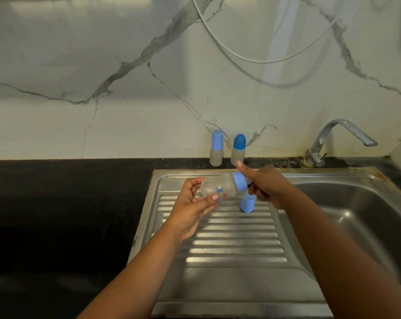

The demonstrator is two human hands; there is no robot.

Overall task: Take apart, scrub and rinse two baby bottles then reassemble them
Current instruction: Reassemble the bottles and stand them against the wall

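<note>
Bottle hangs sideways over the drainboard, left hand gripping its base, right hand gripping its collar; cap off, scrubbing, rinsing, reassembly remain

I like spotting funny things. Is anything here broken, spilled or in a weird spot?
Nothing is spilled or broken. One blue cap sits alone on the ribbed draining board, off its bottle. The sink rim near the tap looks rusty and stained. Two capped bottles stand neatly by the wall.
</note>
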